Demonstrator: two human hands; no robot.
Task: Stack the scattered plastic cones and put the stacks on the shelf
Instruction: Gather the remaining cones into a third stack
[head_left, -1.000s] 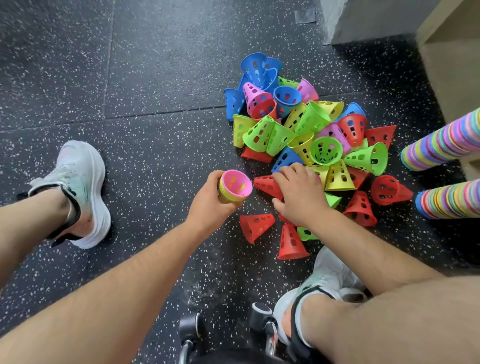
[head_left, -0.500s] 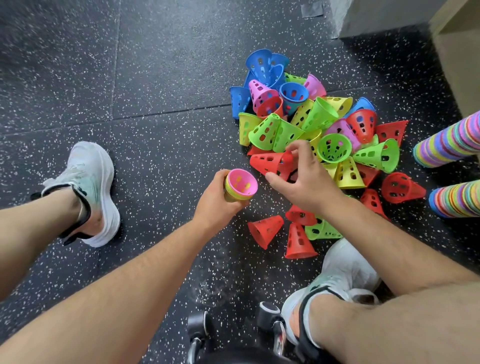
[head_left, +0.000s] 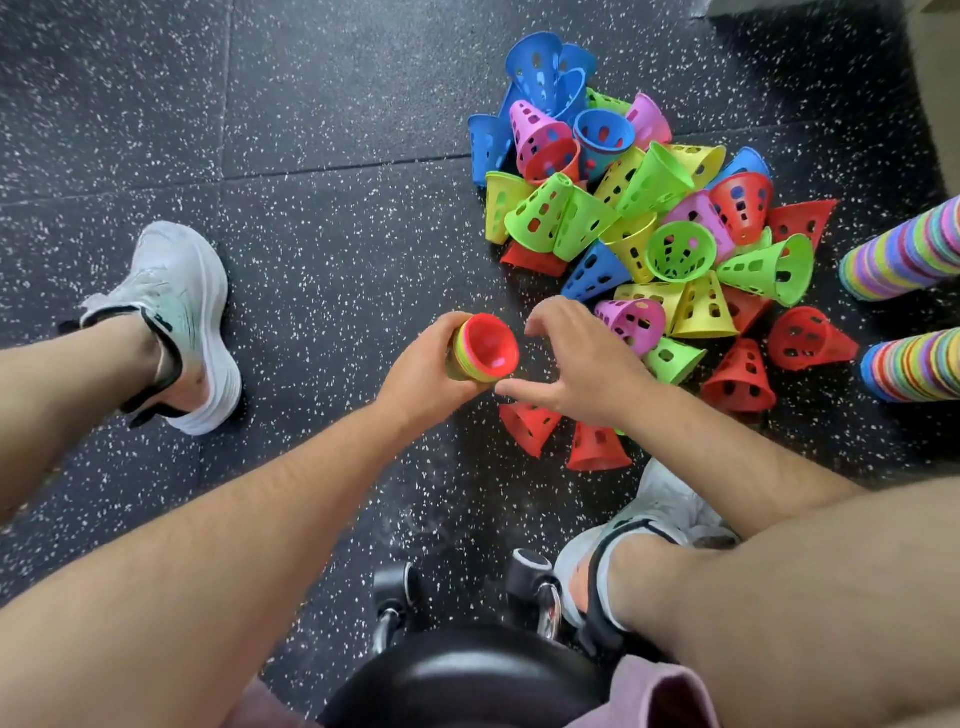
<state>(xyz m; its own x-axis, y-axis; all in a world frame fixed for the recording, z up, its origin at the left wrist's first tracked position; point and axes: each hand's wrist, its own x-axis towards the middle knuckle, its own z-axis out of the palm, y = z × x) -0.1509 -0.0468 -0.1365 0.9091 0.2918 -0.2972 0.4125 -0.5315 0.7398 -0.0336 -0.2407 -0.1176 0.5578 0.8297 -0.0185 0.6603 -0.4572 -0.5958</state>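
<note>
Standing nearest is a black stool (head_left: 467, 675). Beyond it the left hand (head_left: 426, 374) holds a short stack of cones (head_left: 485, 353) with a red one on top, its grip clamped around the stack. The right hand (head_left: 576, 364) is just to the right, its grip apart and holding nothing. Farther right, loose cones (head_left: 649, 208) lie piled on the floor (head_left: 311, 260), near two long stacks (head_left: 898, 254).
</note>
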